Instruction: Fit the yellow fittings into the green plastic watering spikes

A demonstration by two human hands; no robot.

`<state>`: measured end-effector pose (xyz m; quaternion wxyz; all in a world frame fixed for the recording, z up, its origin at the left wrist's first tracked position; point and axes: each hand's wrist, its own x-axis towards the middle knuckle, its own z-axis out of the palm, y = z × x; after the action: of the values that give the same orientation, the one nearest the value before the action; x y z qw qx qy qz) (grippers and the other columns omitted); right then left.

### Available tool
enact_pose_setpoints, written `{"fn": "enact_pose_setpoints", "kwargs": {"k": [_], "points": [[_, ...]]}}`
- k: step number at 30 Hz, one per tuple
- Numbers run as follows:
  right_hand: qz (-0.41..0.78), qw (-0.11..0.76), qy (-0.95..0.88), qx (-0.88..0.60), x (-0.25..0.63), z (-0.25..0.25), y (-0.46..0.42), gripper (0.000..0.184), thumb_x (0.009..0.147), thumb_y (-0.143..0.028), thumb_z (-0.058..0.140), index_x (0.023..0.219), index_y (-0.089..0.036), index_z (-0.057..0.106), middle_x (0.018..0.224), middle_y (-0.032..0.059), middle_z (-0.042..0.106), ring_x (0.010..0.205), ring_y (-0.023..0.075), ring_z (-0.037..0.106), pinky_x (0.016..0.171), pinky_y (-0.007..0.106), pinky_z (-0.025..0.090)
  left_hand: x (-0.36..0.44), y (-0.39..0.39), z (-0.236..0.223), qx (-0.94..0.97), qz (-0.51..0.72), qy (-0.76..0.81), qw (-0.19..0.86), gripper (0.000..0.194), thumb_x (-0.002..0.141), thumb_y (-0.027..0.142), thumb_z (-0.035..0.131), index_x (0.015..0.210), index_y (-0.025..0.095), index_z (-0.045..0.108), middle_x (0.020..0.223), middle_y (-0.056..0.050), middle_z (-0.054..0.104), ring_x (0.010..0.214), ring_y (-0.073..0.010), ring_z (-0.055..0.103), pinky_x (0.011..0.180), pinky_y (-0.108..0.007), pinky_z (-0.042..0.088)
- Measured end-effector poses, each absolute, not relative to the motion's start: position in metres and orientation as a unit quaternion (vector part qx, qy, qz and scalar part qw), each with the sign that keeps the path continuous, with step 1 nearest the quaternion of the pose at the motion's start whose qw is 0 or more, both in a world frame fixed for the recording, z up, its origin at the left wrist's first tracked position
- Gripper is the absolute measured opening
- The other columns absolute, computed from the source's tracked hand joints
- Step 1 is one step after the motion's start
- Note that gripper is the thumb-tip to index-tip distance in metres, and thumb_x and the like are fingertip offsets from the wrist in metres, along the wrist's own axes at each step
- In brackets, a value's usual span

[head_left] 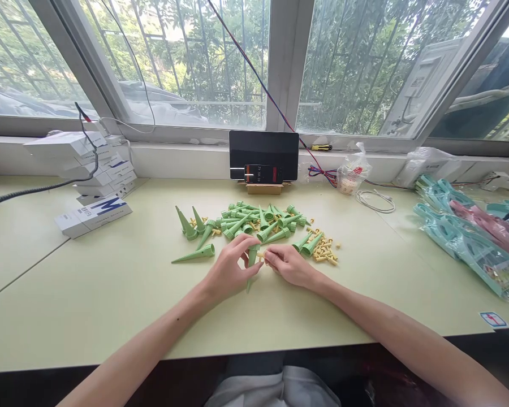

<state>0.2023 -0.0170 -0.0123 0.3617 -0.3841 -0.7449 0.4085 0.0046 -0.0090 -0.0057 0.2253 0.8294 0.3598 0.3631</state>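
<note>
My left hand (230,265) grips a green cone-shaped spike (251,261), held point down over the pale table (110,282). My right hand (289,264) pinches a small yellow piece (261,255) against the wide top of that spike. Behind the hands lies a heap of green spikes (254,221), with a few more spikes (194,227) set apart to the left, two of them upright. A scatter of small yellow pieces (324,249) lies to the right of the heap.
A dark tablet (263,154) with a phone (262,173) stands at the back. Stacked white boxes (97,175) sit at the left. Bags of teal parts (470,237) lie at the right, with a small plastic bag (351,172) and a white cable (375,200).
</note>
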Motion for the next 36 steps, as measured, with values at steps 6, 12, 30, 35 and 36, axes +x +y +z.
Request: {"fn": "enact_pose_setpoints", "kwargs": {"k": [6, 12, 30, 35, 36], "points": [[0.434, 0.363, -0.730, -0.384, 0.2025, -0.0150, -0.0163, 0.036, 0.097, -0.036, 0.042, 0.066, -0.020, 0.039, 0.058, -0.0043, 0.037, 0.055, 0.0102, 0.032, 0.052, 0.025, 0.027, 0.0049, -0.0095, -0.0055, 0.829, 0.360, 0.361, 0.229, 0.029, 0.086, 0.023, 0.061, 0.116, 0.024, 0.058, 0.109, -0.004, 0.059, 0.065, -0.0084, 0.056, 0.068, -0.028, 0.054], [0.451, 0.363, -0.721, -0.380, 0.2024, -0.0150, -0.0159, 0.036, 0.097, -0.037, 0.043, 0.066, -0.020, 0.040, 0.058, -0.0047, 0.037, 0.053, 0.0099, 0.031, 0.052, 0.025, 0.027, 0.0049, -0.0092, -0.0052, 0.829, 0.358, 0.364, 0.228, 0.030, 0.086, 0.021, 0.061, 0.116, 0.024, 0.058, 0.109, -0.004, 0.059, 0.065, -0.0081, 0.055, 0.069, -0.028, 0.054], [0.473, 0.360, -0.709, -0.380, 0.2025, -0.0158, -0.0150, 0.037, 0.097, -0.041, 0.044, 0.067, -0.019, 0.043, 0.055, -0.0054, 0.035, 0.051, 0.0095, 0.030, 0.050, 0.025, 0.026, 0.0043, -0.0087, -0.0048, 0.828, 0.352, 0.366, 0.239, 0.029, 0.087, 0.023, 0.062, 0.116, 0.025, 0.058, 0.108, -0.003, 0.058, 0.067, -0.0085, 0.054, 0.069, -0.028, 0.054], [0.480, 0.362, -0.705, -0.378, 0.2022, -0.0159, -0.0147, 0.036, 0.096, -0.041, 0.045, 0.067, -0.019, 0.044, 0.054, -0.0058, 0.034, 0.051, 0.0094, 0.029, 0.050, 0.025, 0.025, 0.0044, -0.0094, -0.0047, 0.827, 0.350, 0.368, 0.242, 0.029, 0.087, 0.024, 0.062, 0.116, 0.025, 0.058, 0.108, -0.003, 0.058, 0.067, -0.0084, 0.054, 0.070, -0.029, 0.054], [0.480, 0.363, -0.704, -0.377, 0.2021, -0.0162, -0.0145, 0.036, 0.096, -0.041, 0.045, 0.067, -0.019, 0.044, 0.054, -0.0058, 0.034, 0.050, 0.0094, 0.029, 0.050, 0.025, 0.025, 0.0043, -0.0092, -0.0050, 0.827, 0.349, 0.369, 0.241, 0.029, 0.087, 0.023, 0.062, 0.116, 0.025, 0.058, 0.108, -0.003, 0.058, 0.067, -0.0083, 0.054, 0.070, -0.029, 0.054]]}}
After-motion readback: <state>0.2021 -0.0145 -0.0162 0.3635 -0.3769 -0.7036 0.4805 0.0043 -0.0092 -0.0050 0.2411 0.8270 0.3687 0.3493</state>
